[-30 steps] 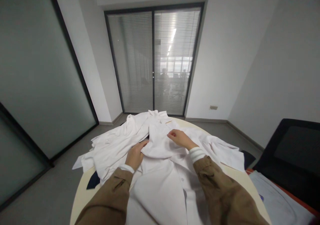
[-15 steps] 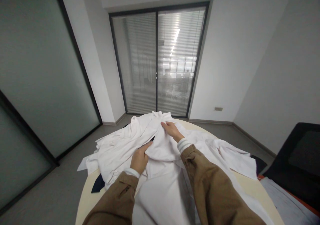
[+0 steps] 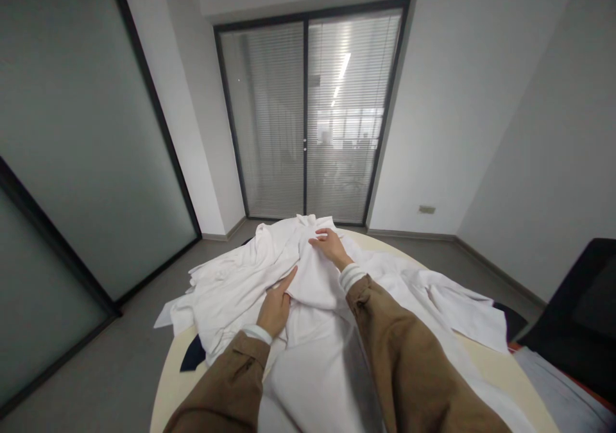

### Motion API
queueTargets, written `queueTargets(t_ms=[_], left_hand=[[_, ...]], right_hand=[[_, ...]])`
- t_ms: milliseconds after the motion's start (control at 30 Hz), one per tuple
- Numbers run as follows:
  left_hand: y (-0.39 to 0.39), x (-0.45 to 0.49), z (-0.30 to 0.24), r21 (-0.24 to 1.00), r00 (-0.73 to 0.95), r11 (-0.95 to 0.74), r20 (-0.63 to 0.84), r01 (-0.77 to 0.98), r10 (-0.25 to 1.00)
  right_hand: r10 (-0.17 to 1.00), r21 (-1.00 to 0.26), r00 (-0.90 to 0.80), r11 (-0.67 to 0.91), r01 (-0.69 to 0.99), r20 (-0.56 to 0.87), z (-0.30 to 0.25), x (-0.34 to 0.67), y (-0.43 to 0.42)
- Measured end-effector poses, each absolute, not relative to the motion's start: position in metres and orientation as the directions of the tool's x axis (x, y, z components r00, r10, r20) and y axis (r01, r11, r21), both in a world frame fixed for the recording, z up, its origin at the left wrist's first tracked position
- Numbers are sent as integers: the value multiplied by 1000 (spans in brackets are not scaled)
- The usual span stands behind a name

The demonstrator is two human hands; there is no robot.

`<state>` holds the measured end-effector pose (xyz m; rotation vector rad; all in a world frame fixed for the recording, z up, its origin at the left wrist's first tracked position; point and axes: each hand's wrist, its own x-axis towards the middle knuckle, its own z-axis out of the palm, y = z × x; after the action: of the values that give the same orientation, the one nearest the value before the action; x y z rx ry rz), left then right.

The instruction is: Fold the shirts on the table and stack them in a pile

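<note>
left hand point(image 3: 275, 308) | right hand point(image 3: 330, 247) | fingers point(image 3: 287, 280) open, flat on white shirt point(image 3: 315, 282) (not gripping)

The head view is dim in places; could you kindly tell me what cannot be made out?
Head view, dark navy item: mostly under the white garment, kind unclear.
Head view, round table: near edge behind the brown sleeves, cut off below.
Head view, figures beyond the glass door: blurred by the blinds.
Head view, black chair back: cut off by the right edge.
</note>
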<state>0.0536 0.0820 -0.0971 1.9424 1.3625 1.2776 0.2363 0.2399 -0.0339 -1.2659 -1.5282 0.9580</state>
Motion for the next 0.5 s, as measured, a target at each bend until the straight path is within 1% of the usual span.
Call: queueTargets(t_ms=[33, 100, 167, 233, 333, 400, 500], left_hand=[[82, 53, -98, 758, 122, -430, 429, 491, 895], [84, 52, -99, 744, 171, -453, 428, 492, 888], [85, 51, -102, 742, 160, -450, 431, 497, 888], [86, 49, -103, 755, 121, -426, 426, 499, 897], [85, 47, -104, 780, 63, -383, 407, 496, 911], [84, 47, -103, 794, 54, -386, 411, 469, 910], [84, 49, -103, 827, 56, -378, 391, 416, 919]], right_hand=[[977, -948, -68, 213, 238, 202, -34, 233, 241], [953, -941, -126, 295, 165, 277, -35, 227, 241], [932, -924, -201, 338, 182, 301, -39, 224, 239], [938, -897, -238, 318, 308, 251, -44, 226, 236], [962, -818, -251, 228, 529, 106, -50, 241, 231], [968, -776, -249, 184, 603, 36, -51, 258, 226], [971, -729, -235, 125, 673, -50, -48, 291, 214]])
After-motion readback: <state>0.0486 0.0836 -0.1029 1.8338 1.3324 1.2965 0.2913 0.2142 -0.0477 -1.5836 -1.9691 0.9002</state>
